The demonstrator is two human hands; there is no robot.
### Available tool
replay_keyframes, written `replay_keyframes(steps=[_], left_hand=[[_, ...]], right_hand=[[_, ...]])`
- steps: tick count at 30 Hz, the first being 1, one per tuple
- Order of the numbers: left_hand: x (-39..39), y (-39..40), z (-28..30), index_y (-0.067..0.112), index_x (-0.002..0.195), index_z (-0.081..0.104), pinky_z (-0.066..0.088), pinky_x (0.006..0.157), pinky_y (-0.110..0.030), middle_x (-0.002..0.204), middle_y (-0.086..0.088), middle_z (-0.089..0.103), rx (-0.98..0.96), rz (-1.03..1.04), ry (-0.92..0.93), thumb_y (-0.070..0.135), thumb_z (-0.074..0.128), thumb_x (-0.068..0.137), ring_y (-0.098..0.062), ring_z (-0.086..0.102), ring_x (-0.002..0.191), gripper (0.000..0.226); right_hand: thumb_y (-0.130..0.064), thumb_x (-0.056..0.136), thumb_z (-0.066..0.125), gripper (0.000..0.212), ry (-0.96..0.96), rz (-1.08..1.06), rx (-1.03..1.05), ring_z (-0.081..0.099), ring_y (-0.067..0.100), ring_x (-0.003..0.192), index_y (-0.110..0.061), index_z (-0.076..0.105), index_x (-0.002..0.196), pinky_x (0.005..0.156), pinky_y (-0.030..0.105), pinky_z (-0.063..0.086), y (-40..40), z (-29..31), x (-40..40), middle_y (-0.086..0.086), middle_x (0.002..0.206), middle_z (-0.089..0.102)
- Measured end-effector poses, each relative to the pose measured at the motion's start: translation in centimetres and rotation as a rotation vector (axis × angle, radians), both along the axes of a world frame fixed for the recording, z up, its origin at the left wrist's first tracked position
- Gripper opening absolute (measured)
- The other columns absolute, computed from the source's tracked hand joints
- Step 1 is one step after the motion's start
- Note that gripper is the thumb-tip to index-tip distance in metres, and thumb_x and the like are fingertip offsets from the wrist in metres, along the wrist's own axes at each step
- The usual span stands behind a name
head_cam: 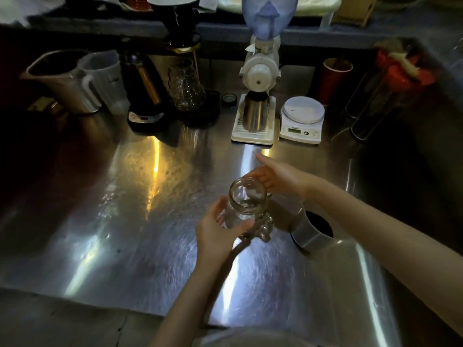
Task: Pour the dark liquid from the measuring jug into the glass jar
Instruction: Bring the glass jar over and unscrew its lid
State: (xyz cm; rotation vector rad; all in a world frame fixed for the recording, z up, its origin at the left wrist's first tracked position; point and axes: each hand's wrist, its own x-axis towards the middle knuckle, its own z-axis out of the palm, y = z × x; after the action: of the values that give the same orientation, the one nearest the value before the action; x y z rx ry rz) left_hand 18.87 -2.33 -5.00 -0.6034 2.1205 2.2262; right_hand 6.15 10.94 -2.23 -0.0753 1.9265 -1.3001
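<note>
My left hand (220, 229) is wrapped around the body of an empty clear glass jar (246, 196), holding it upright just above the steel counter. A knotted cord or clasp hangs from the jar's right side. My right hand (278, 176) sits behind the jar with spread fingers, some fingertips touching the far rim and one finger pointing away. A grey measuring jug (309, 231) with dark liquid inside stands to the right of the jar, partly hidden under my right forearm.
Along the back of the steel counter (125, 221) stand a metal pitcher (60, 78), a translucent jug (105, 78), a black kettle (142, 91), a glass server (186, 86), a white grinder with a steel cup (255, 111), a white scale (302, 118) and a red cup (335, 78).
</note>
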Motion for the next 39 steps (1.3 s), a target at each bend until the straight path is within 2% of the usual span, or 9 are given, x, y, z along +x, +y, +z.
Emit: replay_keyframes(steps=[3, 8, 12, 15, 18, 23, 29, 35, 39], left_hand=[[-0.4, -1.6, -0.7, 0.006, 0.115, 0.058, 0.047, 0.059, -0.005, 0.114, -0.008, 0.062, -0.025, 0.019, 0.006, 0.000, 0.076, 0.065, -0.020, 0.060, 0.103, 0.054], [-1.6, -4.0, -1.1, 0.006, 0.102, 0.066, 0.051, 0.065, -0.011, 0.099, -0.015, 0.070, -0.064, 0.003, 0.023, 0.003, 0.070, 0.072, -0.013, 0.065, 0.076, 0.030], [-2.7, -4.7, -1.0, 0.020, 0.089, 0.067, 0.047, 0.057, -0.007, 0.079, 0.003, 0.067, -0.115, -0.059, 0.059, 0.005, 0.062, 0.080, 0.003, 0.063, 0.063, 0.018], [-3.5, -4.9, -1.2, 0.027, 0.086, 0.067, 0.049, 0.069, -0.018, 0.077, 0.008, 0.066, -0.132, -0.066, 0.061, 0.010, 0.060, 0.083, -0.006, 0.061, 0.071, 0.019], [-4.1, -4.7, -1.4, 0.019, 0.104, 0.064, 0.048, 0.066, -0.018, 0.072, 0.008, 0.068, -0.123, -0.077, 0.060, 0.014, 0.058, 0.085, -0.004, 0.058, 0.065, 0.020], [-4.7, -4.6, -1.6, 0.025, 0.098, 0.066, 0.048, 0.069, -0.026, 0.058, 0.019, 0.068, -0.087, -0.087, 0.034, 0.017, 0.058, 0.085, -0.007, 0.059, 0.070, 0.016], [-4.4, -4.7, -1.8, 0.025, 0.100, 0.065, 0.050, 0.081, -0.036, 0.074, 0.011, 0.067, -0.125, -0.116, 0.085, 0.016, 0.055, 0.088, -0.015, 0.061, 0.078, 0.018], [-2.5, -4.1, -2.4, 0.023, 0.105, 0.062, 0.050, 0.068, -0.020, 0.088, 0.000, 0.067, -0.238, -0.025, 0.206, 0.014, 0.050, 0.090, -0.009, 0.062, 0.075, 0.021], [-2.1, -3.7, -3.4, 0.009, 0.104, 0.064, 0.042, 0.063, -0.004, 0.086, 0.000, 0.064, -0.305, 0.039, 0.244, 0.011, 0.048, 0.091, 0.007, 0.058, 0.070, 0.021]], right_hand=[[-0.053, 0.095, 0.020, 0.068, 0.050, -0.123, 0.014, 0.056, 0.027, 0.110, 0.001, 0.052, 0.121, 0.092, 0.030, 0.043, 0.3, 0.7, 1.5, 0.020, 0.126, 0.057], [-0.048, 0.096, 0.024, 0.071, 0.116, -0.179, 0.062, 0.053, 0.040, 0.115, 0.014, 0.053, 0.115, 0.101, 0.040, 0.044, 0.1, 1.4, 3.8, 0.033, 0.123, 0.055], [-0.047, 0.097, 0.025, 0.076, 0.059, -0.288, 0.039, 0.036, 0.050, 0.123, 0.024, 0.033, 0.123, 0.104, 0.046, 0.040, -0.6, 1.6, 5.1, 0.042, 0.131, 0.036], [-0.040, 0.099, 0.026, 0.057, -0.037, -0.453, -0.041, 0.036, 0.045, 0.125, 0.009, 0.048, 0.120, 0.088, 0.024, 0.051, -1.1, 1.5, 6.9, 0.038, 0.134, 0.038], [-0.045, 0.097, 0.029, 0.064, -0.094, -0.565, -0.117, 0.034, 0.046, 0.127, 0.011, 0.045, 0.123, 0.111, 0.045, 0.031, -1.4, 0.3, 8.5, 0.039, 0.135, 0.034], [-0.044, 0.097, 0.027, 0.061, -0.201, -0.687, -0.264, 0.054, 0.025, 0.104, 0.008, 0.049, 0.120, 0.092, 0.028, 0.041, -2.0, -0.3, 10.4, 0.027, 0.126, 0.054], [-0.040, 0.096, 0.035, 0.058, -0.201, -0.703, -0.255, 0.051, 0.035, 0.119, 0.010, 0.048, 0.122, 0.098, 0.034, 0.042, -1.7, 0.1, 10.5, 0.031, 0.129, 0.050], [0.000, 0.090, 0.050, 0.015, 0.420, -0.660, -0.195, 0.065, 0.007, 0.065, -0.002, 0.059, 0.102, 0.066, 0.015, 0.053, 1.5, 1.8, 11.6, 0.011, 0.081, 0.066], [-0.005, 0.090, 0.053, 0.011, 0.789, -0.860, 0.003, 0.064, 0.004, 0.071, -0.009, 0.063, 0.093, 0.070, 0.016, 0.052, 5.4, 1.9, 12.5, 0.004, 0.079, 0.066]])
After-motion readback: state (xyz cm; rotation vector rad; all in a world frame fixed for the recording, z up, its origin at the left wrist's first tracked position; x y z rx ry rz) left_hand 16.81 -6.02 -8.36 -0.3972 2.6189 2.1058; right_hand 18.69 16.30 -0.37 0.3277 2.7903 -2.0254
